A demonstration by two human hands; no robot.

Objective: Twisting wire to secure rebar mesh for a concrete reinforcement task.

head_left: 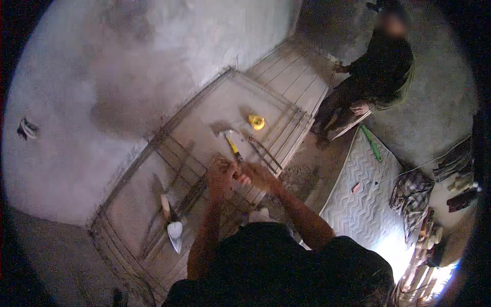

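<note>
Right now both hands are up together over the dusty panel (pixel 153 204) that lies flat on the floor: the left hand (pixel 221 176) is clenched in a fist, and the right hand (pixel 258 176) is pressed close against it, its fingers (pixel 244 179) curled round something small that cannot be made out. Just beyond the knuckles lies a yellow-handled hammer (pixel 232 145) on the panel, head pointing away, with thin metal rods (pixel 265 153) just beside it. Farther up the panel sits a yellow tape measure (pixel 257 122). Nearer the person, left of the forearms, a trowel (pixel 174 227) rests on the panel with its pale blade toward the body. Off to the right lies a quilted mattress (pixel 363 194), and another person (pixel 381 77) sits beyond it.
</note>
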